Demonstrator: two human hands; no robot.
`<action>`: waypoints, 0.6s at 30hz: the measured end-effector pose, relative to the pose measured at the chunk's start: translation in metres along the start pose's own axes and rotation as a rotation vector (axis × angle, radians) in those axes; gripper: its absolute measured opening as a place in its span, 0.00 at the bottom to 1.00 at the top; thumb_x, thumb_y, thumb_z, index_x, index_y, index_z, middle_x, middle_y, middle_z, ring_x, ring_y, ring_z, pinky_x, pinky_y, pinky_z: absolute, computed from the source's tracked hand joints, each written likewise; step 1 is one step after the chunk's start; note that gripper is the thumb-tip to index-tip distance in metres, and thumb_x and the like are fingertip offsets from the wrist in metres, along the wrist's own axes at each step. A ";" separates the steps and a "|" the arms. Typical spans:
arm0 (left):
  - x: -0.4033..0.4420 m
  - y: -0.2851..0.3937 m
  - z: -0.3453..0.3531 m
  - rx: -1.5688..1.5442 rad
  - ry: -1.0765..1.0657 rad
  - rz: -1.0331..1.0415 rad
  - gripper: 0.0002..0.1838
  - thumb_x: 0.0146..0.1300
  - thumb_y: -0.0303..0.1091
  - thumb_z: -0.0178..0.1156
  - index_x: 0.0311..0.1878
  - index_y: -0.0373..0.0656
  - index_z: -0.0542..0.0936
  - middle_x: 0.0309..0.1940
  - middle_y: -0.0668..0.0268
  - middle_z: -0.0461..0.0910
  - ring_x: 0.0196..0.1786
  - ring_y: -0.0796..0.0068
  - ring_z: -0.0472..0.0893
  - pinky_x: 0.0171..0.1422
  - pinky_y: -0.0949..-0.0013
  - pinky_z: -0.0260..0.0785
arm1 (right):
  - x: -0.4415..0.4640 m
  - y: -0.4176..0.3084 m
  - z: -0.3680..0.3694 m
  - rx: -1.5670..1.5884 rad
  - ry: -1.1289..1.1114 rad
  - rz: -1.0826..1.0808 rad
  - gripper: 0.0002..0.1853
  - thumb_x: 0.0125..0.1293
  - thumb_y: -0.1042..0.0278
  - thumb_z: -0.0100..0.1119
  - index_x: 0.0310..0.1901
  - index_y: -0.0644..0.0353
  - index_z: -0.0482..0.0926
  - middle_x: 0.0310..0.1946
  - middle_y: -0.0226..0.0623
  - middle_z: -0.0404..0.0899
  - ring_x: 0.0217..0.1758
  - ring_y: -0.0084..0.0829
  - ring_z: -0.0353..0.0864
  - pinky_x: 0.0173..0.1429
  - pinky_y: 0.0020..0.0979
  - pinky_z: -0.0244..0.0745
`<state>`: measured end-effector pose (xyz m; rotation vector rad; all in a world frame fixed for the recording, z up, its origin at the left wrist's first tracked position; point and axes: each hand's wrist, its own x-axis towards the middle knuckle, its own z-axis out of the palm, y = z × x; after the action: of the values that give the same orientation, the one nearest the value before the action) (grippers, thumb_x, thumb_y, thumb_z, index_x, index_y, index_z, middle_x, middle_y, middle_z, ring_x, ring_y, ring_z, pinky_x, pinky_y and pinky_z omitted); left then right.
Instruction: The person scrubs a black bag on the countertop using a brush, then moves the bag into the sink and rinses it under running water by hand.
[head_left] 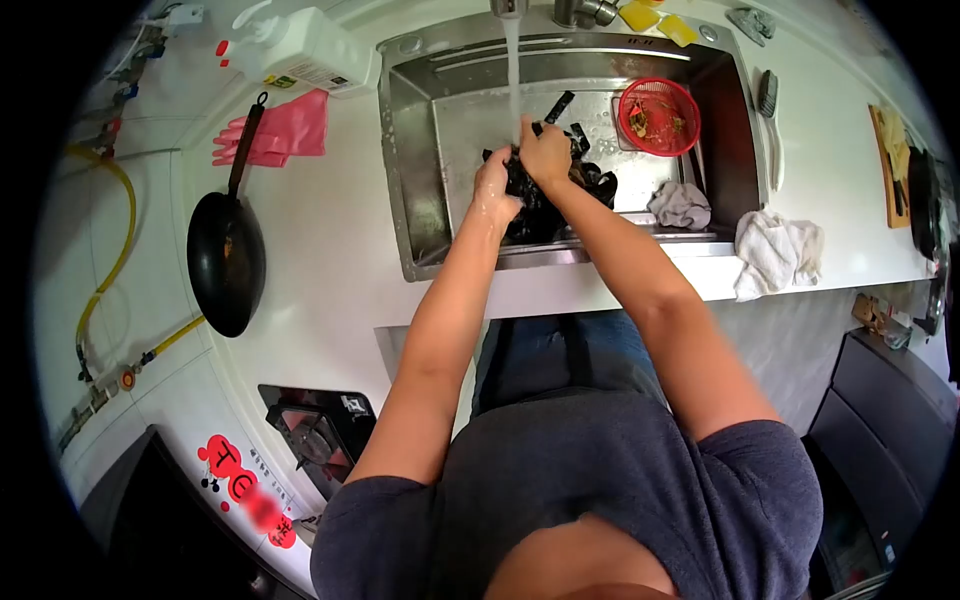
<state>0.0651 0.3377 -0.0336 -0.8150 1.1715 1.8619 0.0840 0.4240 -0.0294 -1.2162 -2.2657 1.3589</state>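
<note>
Both my hands are inside the steel sink (415,190), under the running tap water (513,70). My left hand (494,182) is wet and closed on the left side of a shiny, wet black bundle (535,215) with strap-like ends. My right hand (545,155) grips the bundle's upper part from the right, its fingertips partly hidden. Dark strips stick out beyond the right hand, and loose folds lie at its right. I cannot make out exactly what the bundle is.
Right of my hands, the sink holds a red strainer basket (690,92) with food scraps and a grey rag (680,206). A white cloth (777,252) and a brush (773,140) lie on the right counter. At left are a wok (226,265), pink gloves (290,130) and a white jug (315,55).
</note>
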 end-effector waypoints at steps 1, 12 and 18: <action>-0.007 0.008 0.009 0.059 0.079 0.018 0.13 0.67 0.41 0.51 0.45 0.43 0.77 0.43 0.64 0.80 0.46 0.63 0.79 0.55 0.54 0.69 | 0.004 0.001 -0.002 0.045 -0.022 -0.040 0.21 0.62 0.51 0.55 0.34 0.66 0.80 0.31 0.57 0.80 0.39 0.56 0.80 0.46 0.43 0.73; -0.021 0.063 0.002 -0.322 -0.307 0.289 0.11 0.70 0.39 0.51 0.45 0.44 0.79 0.46 0.60 0.79 0.48 0.60 0.79 0.55 0.57 0.72 | 0.016 0.033 -0.068 0.955 -1.063 0.273 0.41 0.62 0.67 0.54 0.74 0.48 0.45 0.67 0.41 0.62 0.64 0.30 0.66 0.65 0.29 0.61; -0.024 0.069 0.005 -0.447 -0.334 0.384 0.13 0.72 0.40 0.45 0.52 0.47 0.74 0.52 0.58 0.77 0.59 0.56 0.72 0.64 0.50 0.63 | 0.000 0.050 -0.043 0.110 -0.884 -0.062 0.34 0.54 0.50 0.66 0.60 0.58 0.72 0.57 0.41 0.74 0.59 0.32 0.73 0.61 0.30 0.66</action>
<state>0.0173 0.3164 0.0174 -0.4953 0.7440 2.5174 0.1352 0.4620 -0.0463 -0.5266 -2.6386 2.2747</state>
